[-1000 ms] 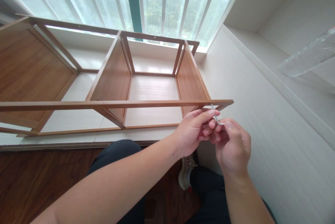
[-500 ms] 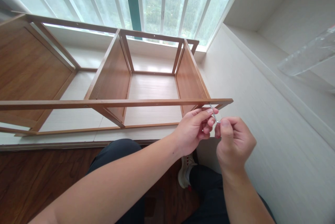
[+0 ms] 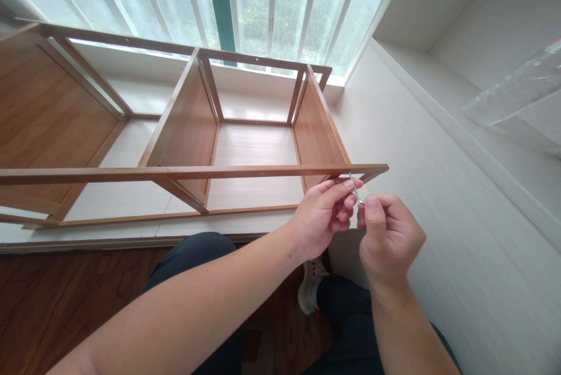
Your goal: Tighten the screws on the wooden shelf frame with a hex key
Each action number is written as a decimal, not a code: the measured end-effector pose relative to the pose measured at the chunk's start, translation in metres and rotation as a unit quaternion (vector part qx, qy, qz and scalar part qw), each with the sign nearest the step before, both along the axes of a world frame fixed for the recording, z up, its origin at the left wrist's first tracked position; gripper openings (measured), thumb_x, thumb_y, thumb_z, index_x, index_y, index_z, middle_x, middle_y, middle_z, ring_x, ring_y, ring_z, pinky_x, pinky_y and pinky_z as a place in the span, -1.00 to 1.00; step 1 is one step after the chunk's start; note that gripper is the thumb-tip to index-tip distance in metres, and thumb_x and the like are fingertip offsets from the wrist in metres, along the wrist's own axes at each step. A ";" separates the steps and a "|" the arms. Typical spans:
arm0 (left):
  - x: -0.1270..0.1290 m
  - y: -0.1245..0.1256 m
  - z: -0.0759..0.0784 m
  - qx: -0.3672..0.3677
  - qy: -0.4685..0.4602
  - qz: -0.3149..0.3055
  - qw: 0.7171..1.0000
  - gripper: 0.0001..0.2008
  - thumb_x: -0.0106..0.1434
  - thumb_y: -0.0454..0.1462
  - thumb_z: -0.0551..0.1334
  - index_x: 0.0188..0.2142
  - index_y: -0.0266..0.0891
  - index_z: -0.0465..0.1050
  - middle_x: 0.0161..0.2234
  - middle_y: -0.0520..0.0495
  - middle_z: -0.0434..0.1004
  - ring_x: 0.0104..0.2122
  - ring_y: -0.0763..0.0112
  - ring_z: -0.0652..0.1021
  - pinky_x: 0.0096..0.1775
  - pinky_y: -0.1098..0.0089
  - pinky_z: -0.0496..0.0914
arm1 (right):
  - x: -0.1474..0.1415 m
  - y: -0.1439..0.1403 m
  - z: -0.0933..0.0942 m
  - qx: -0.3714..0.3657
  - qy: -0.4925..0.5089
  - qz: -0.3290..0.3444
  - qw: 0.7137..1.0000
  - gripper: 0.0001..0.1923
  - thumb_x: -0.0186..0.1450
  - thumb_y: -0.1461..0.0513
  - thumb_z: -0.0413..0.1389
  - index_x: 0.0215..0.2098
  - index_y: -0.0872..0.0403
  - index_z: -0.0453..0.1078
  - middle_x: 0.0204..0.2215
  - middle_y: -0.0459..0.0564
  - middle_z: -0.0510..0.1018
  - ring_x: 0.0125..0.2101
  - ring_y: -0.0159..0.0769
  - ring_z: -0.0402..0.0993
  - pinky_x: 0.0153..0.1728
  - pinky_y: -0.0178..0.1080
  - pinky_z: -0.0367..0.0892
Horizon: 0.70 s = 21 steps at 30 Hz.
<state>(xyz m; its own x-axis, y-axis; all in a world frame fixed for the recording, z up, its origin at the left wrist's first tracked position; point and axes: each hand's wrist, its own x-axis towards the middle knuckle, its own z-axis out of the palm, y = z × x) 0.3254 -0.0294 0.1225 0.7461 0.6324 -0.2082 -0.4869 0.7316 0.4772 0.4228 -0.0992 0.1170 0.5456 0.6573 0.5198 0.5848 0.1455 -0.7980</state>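
Note:
A brown wooden shelf frame lies on its side, with upright panels between its long rails. Near the right end of the front rail, a thin metal Allen key has its tip at a hole in the wood. My left hand pinches the long arm of the key between thumb and fingers, close below the rail. My right hand is closed at the bent end, thumb and forefinger pressed on the short arm. Most of that short arm is hidden by the fingers.
The frame rests on a pale window ledge under a barred window. A white wall borders the right side. Clear plastic wrapping is at the upper right. My shoe is on the dark wood floor.
My right hand and the bent end of the Allen key have shifted very slightly left. The whole view has also drifted a little; the grip of both hands looks the same.

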 end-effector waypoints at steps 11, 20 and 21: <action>0.001 0.001 0.000 0.005 -0.008 -0.008 1.000 -0.63 0.11 -0.06 0.49 -0.22 -0.27 0.55 -0.55 0.15 0.30 -0.62 0.62 0.35 -0.60 0.55 0.19 | -0.007 0.003 0.000 0.003 0.152 0.054 0.987 -0.65 0.44 0.08 0.14 -0.45 0.07 0.44 -0.62 -0.16 0.39 -0.61 -0.41 0.27 -0.57 -0.34 0.27; -0.003 0.003 -0.001 0.036 0.015 0.006 0.999 -0.68 0.19 -0.10 0.45 -0.19 -0.29 0.59 -0.54 0.17 0.27 -0.64 0.72 0.21 -0.64 0.61 0.05 | -0.014 0.006 0.008 -0.014 0.376 0.125 0.918 -0.65 0.38 0.07 0.16 -0.50 0.08 0.37 -0.67 -0.19 0.30 -0.64 -0.47 0.20 -0.62 -0.41 0.14; -0.003 0.004 -0.001 0.038 0.019 0.008 0.999 -0.68 0.19 -0.10 0.45 -0.19 -0.29 0.60 -0.54 0.17 0.27 -0.64 0.72 0.20 -0.64 0.61 0.06 | -0.015 0.006 0.008 -0.017 0.384 0.126 0.914 -0.65 0.37 0.06 0.17 -0.50 0.08 0.36 -0.67 -0.19 0.29 -0.64 -0.47 0.19 -0.63 -0.41 0.13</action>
<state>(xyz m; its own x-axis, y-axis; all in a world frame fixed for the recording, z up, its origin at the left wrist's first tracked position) 0.3226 -0.0259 0.1211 0.7279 0.6596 -0.1873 -0.4794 0.6849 0.5488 0.4078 -0.0933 0.1255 0.5697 0.8215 0.0243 -0.1989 0.1665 -0.9658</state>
